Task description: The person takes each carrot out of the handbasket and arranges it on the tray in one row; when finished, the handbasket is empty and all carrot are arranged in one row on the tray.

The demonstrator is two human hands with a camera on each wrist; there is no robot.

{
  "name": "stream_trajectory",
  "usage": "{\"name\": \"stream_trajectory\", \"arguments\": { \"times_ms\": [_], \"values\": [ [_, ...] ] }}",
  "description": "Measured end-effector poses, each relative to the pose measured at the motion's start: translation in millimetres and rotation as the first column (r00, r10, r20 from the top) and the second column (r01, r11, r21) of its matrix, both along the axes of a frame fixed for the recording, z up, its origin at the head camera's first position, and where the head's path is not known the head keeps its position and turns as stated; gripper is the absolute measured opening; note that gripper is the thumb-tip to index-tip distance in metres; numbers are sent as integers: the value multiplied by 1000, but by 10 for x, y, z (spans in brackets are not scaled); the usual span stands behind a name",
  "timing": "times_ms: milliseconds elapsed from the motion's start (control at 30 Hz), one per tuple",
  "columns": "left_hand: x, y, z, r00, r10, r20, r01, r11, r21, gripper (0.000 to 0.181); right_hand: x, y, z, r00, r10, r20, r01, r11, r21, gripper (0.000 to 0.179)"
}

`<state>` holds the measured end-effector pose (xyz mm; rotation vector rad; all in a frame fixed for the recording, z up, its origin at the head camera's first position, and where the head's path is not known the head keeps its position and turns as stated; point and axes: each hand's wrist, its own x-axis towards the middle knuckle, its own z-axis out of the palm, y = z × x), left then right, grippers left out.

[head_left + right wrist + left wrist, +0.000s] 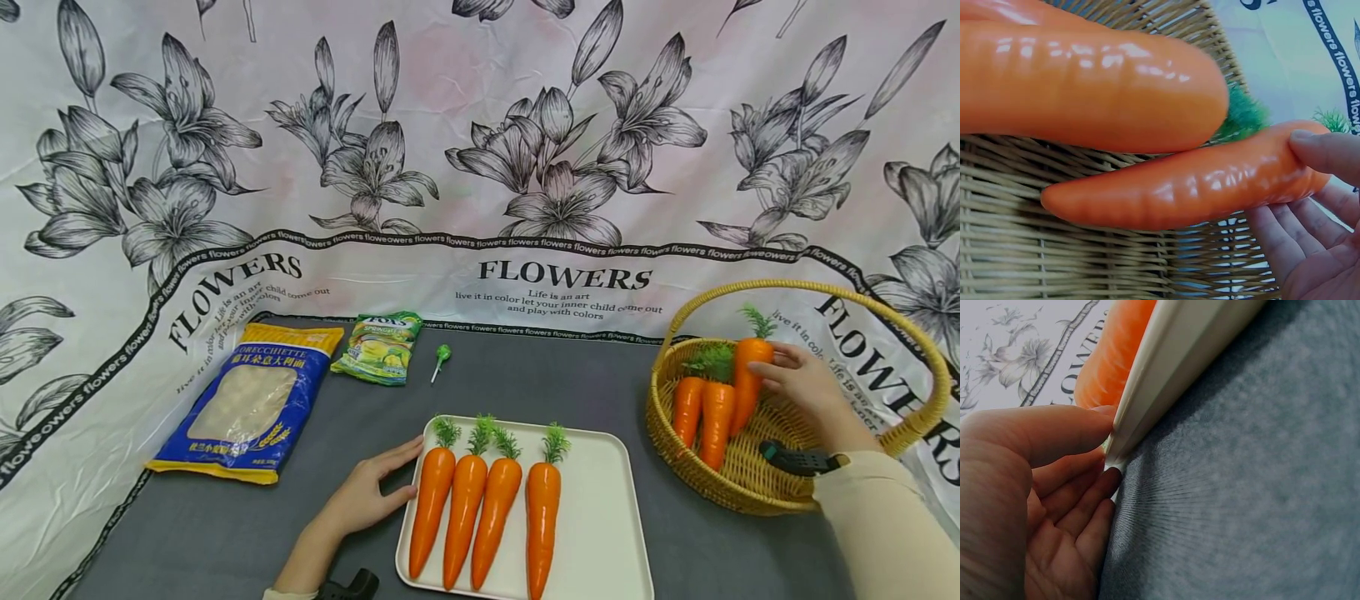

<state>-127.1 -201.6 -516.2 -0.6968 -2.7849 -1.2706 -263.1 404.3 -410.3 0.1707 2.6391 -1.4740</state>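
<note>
My right hand (808,379) pinches a carrot (747,375) near its leafy top, thumb on one side and fingers beneath. In the right wrist view, this carrot (1191,187) slants inside the wicker basket (678,458), beside a thicker carrot (1097,87). In the head view two other carrots (717,421) lie to its left in the basket. My left hand (367,493) rests against the left edge of a white tray (600,517). Its thumb (1079,428) and fingertips touch the rim, fingers fairly straight. Several carrots (426,508) with green tops lie side by side on the tray.
A blue and yellow pasta bag (243,400) lies at the left of the grey table. Behind the tray are a green candy packet (381,346) and a green lollipop (443,354). The basket's tall handle (806,285) arches over the right forearm. A flowered cloth hangs behind.
</note>
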Motion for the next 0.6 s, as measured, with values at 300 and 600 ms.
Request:
{"name": "stream_trajectory", "arguments": {
  "times_ms": [300,600],
  "values": [
    [3,-2,7,1000,4,-1,-4,1000,-2,55,31,67,89,1000,6,-17,-6,1000,17,88],
    [4,-10,0,1000,9,25,-9,1000,0,55,39,55,141,999,-1,-46,2,1000,27,85]
  ]
}}
